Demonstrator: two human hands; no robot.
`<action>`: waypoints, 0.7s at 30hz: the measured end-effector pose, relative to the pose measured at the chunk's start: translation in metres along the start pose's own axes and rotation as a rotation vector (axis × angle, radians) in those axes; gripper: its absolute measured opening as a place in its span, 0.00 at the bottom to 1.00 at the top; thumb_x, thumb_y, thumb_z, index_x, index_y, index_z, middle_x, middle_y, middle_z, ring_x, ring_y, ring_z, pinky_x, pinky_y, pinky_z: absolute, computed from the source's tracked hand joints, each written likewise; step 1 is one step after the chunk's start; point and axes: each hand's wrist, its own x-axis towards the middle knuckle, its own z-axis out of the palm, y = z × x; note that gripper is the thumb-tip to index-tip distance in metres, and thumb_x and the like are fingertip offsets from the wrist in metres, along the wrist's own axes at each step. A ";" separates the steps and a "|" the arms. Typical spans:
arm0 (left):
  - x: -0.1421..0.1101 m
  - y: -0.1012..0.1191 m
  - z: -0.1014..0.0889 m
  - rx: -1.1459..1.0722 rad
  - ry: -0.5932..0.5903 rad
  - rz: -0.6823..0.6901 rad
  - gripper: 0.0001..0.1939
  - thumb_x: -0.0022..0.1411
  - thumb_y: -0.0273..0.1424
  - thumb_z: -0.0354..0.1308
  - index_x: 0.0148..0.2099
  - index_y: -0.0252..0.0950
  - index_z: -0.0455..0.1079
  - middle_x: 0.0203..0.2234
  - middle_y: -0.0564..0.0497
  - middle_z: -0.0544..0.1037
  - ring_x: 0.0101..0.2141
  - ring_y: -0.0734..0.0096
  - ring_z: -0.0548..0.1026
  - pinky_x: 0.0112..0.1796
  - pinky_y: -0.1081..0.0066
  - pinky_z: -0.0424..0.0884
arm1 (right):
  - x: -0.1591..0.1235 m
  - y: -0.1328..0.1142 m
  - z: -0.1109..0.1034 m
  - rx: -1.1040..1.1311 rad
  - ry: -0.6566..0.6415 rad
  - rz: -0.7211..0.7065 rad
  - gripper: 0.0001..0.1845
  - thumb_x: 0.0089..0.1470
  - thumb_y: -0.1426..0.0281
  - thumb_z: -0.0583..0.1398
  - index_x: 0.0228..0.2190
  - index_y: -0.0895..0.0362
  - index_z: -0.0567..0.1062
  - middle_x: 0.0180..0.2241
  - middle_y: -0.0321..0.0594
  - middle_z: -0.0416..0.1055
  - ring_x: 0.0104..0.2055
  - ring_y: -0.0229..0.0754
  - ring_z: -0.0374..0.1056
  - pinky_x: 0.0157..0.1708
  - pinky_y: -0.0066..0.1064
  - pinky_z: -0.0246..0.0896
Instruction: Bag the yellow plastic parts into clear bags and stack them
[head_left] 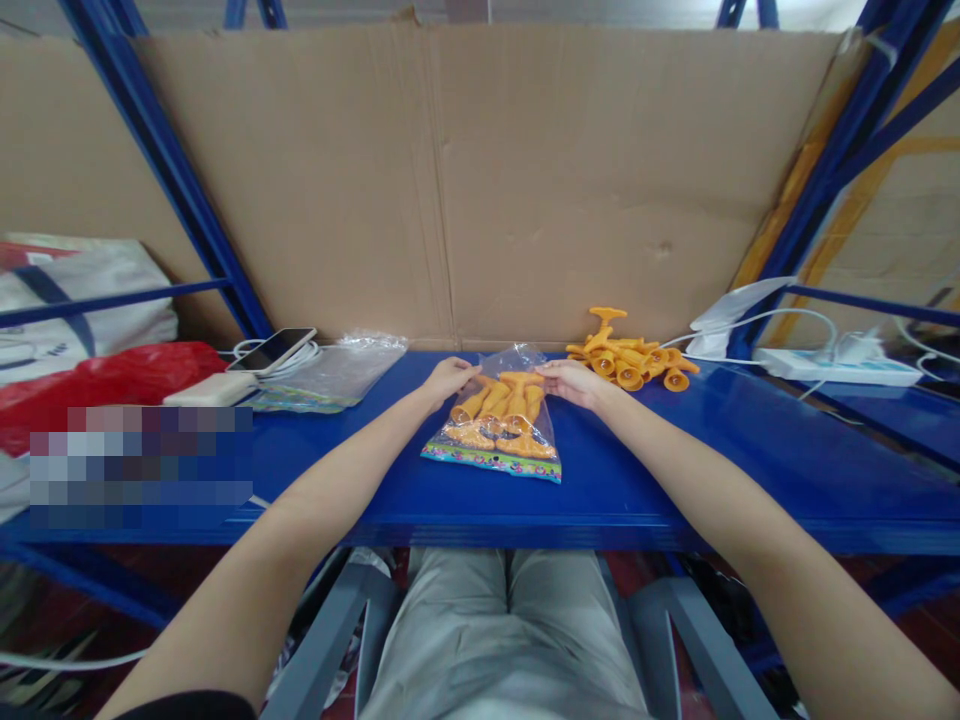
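Observation:
A clear plastic bag [501, 420] with a colourful printed bottom strip lies on the blue shelf [675, 470] in front of me. It holds several orange plastic toys. My left hand [448, 378] pinches the bag's open far edge on the left side. My right hand [568, 380] pinches the same edge on the right side. A loose pile of the same orange toys [626, 355] lies just beyond and to the right of my right hand.
A stack of empty clear bags [334, 372] lies at the left, beside a phone [271, 349] on a white power bank [211, 388]. A red bag [105, 385] sits far left. A white power strip [832, 366] with cables is at the right. Cardboard [465, 180] backs the shelf.

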 end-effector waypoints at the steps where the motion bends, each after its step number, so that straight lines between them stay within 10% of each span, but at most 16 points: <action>1: 0.001 -0.001 0.000 -0.030 0.005 -0.008 0.08 0.57 0.30 0.64 0.31 0.34 0.67 0.20 0.53 0.75 0.23 0.74 0.73 0.25 0.75 0.64 | -0.001 -0.001 0.000 -0.001 -0.005 -0.007 0.12 0.57 0.82 0.58 0.24 0.59 0.71 0.24 0.38 0.75 0.27 0.32 0.71 0.34 0.23 0.69; 21: 0.000 -0.001 -0.009 -0.317 -0.056 -0.109 0.14 0.57 0.29 0.65 0.28 0.36 0.61 0.20 0.53 0.75 0.21 0.74 0.75 0.34 0.68 0.75 | -0.011 -0.013 -0.011 -0.065 -0.055 0.046 0.16 0.55 0.88 0.55 0.21 0.60 0.70 0.18 0.37 0.72 0.22 0.33 0.72 0.33 0.25 0.72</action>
